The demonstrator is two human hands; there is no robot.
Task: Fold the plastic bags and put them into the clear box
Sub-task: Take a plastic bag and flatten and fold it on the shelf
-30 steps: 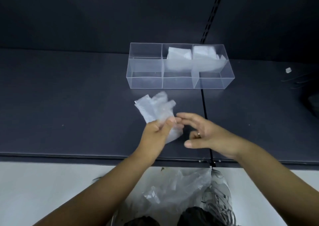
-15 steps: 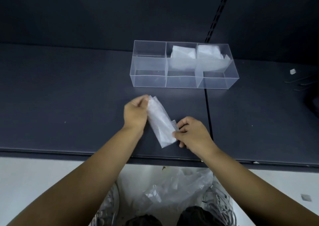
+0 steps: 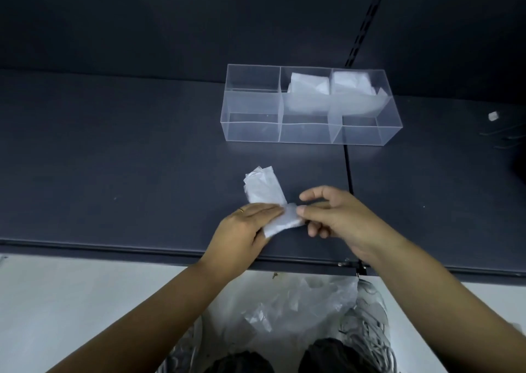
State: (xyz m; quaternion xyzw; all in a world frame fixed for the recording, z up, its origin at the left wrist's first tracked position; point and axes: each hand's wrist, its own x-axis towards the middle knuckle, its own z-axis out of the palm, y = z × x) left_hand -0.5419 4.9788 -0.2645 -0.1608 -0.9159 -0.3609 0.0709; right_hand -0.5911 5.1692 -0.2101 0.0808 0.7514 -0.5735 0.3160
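Note:
A translucent plastic bag (image 3: 263,187), folded into a narrow strip, lies on the dark shelf (image 3: 128,159) near its front edge. My left hand (image 3: 244,227) presses flat fingers on the strip's middle. My right hand (image 3: 330,213) pinches the strip's near end between thumb and forefinger and bends it over to the right. Behind them stands the clear box (image 3: 250,129) with three compartments: the left one holds nothing, the middle and right ones each hold a folded bag (image 3: 307,88).
More loose plastic bags (image 3: 287,310) lie on the floor below the shelf edge, beside grey shoes (image 3: 367,318). A vertical seam (image 3: 347,173) divides the shelf. A small white scrap (image 3: 493,115) lies at the far right.
My left hand slid from the strip's far end down to its middle and flattened on it. My right hand has lifted the near end and turned it sideways.

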